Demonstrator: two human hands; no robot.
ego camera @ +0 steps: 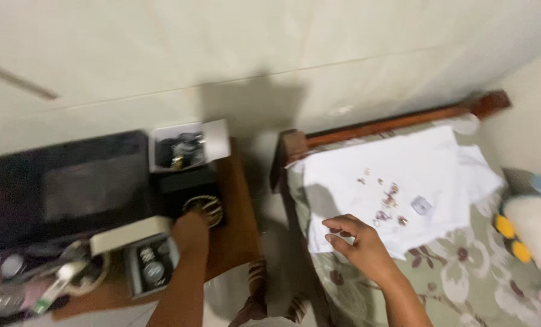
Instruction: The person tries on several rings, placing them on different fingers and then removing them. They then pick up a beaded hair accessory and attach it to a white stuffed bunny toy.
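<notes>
- We see the left hand [190,232] out over the small wooden table [234,236], its knuckles toward us and its fingertips on a round striped bangle [204,209] that lies on top of a black box [189,184]
- We cannot tell whether those fingers are pinched on the bangle or only laid on it; the blur hides the grip
- Near the table's front left corner, just beside the wrist, an open box of watches [151,266] stands with its pale lid [128,235] tipped up
- At the table's back edge an open white box [189,145] shows dark, shiny things inside, too blurred to name
- A dark flat screen [70,188] fills the table's left side, and a heap of small cosmetics [34,281] crowds its front left edge
- We find the right hand [358,242] hanging over the bed [464,278], fingers loosely curled and apart, holding nothing we can make out
- It hovers at the near edge of a white cloth [398,169] spread across the flowered sheet
- Small bits of jewellery [388,203] are scattered on the middle of that cloth, just beyond the fingertips
- A tiny clear packet [421,206] lies to the right of them
- At the bed's right edge a pale soft toy [534,230] with yellow spots leans in
</notes>
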